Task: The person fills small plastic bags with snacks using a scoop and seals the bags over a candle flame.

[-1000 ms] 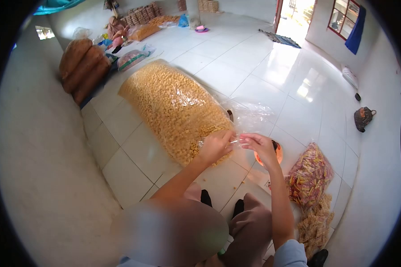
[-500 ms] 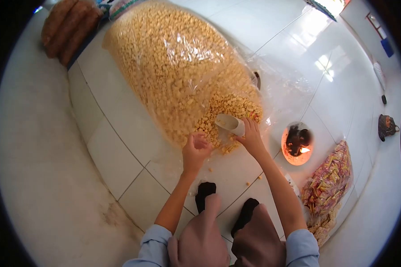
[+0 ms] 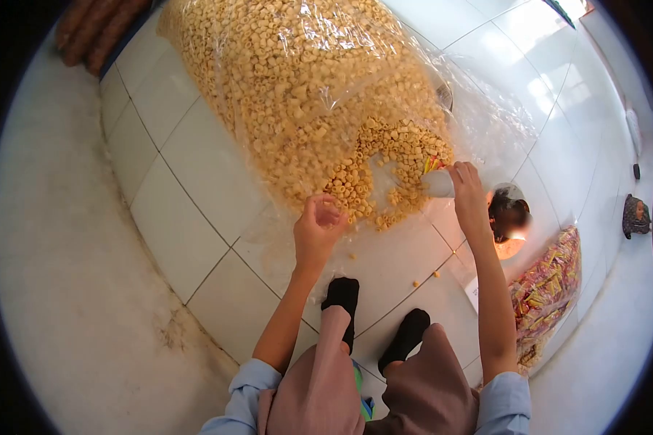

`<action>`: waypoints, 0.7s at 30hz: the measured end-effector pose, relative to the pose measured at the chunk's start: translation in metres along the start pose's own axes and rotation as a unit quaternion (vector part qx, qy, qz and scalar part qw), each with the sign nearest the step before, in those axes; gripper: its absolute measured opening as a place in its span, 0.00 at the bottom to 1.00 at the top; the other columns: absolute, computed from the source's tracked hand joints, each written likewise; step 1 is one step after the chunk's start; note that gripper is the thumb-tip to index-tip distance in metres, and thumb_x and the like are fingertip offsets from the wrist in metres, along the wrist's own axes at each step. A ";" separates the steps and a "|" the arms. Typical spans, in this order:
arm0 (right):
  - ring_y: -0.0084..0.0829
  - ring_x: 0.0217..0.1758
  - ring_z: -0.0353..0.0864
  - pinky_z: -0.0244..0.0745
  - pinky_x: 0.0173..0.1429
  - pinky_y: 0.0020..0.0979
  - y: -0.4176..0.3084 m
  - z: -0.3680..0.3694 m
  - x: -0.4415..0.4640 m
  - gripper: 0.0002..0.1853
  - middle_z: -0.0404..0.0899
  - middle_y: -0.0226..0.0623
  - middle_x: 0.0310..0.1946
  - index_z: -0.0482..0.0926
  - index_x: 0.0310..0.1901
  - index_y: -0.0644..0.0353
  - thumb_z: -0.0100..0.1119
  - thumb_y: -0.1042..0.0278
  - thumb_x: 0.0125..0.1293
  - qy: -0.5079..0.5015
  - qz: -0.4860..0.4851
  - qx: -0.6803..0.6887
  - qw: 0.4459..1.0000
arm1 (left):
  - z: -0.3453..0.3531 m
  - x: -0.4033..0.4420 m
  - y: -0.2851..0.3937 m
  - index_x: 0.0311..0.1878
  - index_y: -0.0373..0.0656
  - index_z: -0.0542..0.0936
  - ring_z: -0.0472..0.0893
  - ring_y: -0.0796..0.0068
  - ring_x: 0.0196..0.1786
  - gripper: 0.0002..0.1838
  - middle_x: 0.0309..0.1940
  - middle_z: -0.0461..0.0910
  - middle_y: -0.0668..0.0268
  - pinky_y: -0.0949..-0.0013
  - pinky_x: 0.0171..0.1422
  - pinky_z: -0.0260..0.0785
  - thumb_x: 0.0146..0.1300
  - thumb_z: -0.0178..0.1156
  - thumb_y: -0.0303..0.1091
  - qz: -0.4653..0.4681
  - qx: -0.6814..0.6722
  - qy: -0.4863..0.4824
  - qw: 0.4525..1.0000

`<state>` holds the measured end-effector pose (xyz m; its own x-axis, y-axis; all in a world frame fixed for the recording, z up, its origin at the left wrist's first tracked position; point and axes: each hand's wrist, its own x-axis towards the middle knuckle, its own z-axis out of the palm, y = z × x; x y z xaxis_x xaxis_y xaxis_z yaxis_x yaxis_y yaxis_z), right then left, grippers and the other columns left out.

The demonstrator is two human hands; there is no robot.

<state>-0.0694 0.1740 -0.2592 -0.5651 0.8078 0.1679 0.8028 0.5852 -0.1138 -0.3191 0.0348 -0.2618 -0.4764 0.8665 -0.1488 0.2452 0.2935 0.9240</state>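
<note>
Sacks, brown and bulging, stand at the upper left of the frame, above a pale wall that runs down the left side. To their right, a large clear plastic bag full of small golden snack pieces lies on the white tiled floor, filling the upper middle. Its mouth faces the centre of the frame, where loose pieces lie around a bare patch.

The left hand is at the centre, beside these pieces and by the lower edge of the bag, its fingers loosely curved with a gap towards the thumb; whether it grips any film cannot be told. Below are two feet in black socks, with a few stray pieces on the tiles just above them.

Right of centre, the right hand holds a white scoop by its right end, next to red and yellow packets at the edge of the pieces. Farther right, a small flame burns on an orange-lit dish, partly blurred. At the lower right, beyond the right forearm, lies a bag of red and yellow packets; a dark object sits near the right edge.
</note>
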 end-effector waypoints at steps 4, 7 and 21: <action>0.41 0.58 0.61 0.64 0.59 0.35 -0.017 0.001 -0.008 0.32 0.66 0.40 0.48 0.68 0.50 0.63 0.59 0.87 0.36 -0.096 0.025 0.098 0.990 | -0.003 -0.002 -0.009 0.41 0.43 0.72 0.78 0.79 0.28 0.17 0.24 0.78 0.69 0.75 0.34 0.70 0.48 0.65 0.30 -0.006 -0.005 0.014 1.000; 0.42 0.59 0.60 0.66 0.57 0.35 -0.028 0.009 -0.010 0.33 0.65 0.39 0.49 0.68 0.50 0.62 0.62 0.86 0.35 -0.094 0.090 0.143 0.981 | -0.004 -0.002 -0.013 0.42 0.43 0.71 0.78 0.79 0.28 0.18 0.24 0.77 0.69 0.75 0.34 0.70 0.48 0.65 0.30 -0.003 -0.013 0.024 1.000; 0.42 0.57 0.61 0.61 0.60 0.36 -0.003 0.003 -0.001 0.37 0.66 0.39 0.52 0.68 0.54 0.59 0.67 0.81 0.35 -0.094 0.099 0.249 0.959 | -0.004 0.000 -0.017 0.42 0.42 0.71 0.76 0.81 0.27 0.19 0.24 0.76 0.70 0.76 0.33 0.69 0.47 0.66 0.31 -0.013 -0.015 0.022 1.000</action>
<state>-0.0717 0.1720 -0.2618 -0.4731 0.8775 -0.0791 0.7342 0.3430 -0.5859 -0.3267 0.0279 -0.2756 -0.5197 0.8398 -0.1574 0.2067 0.3023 0.9305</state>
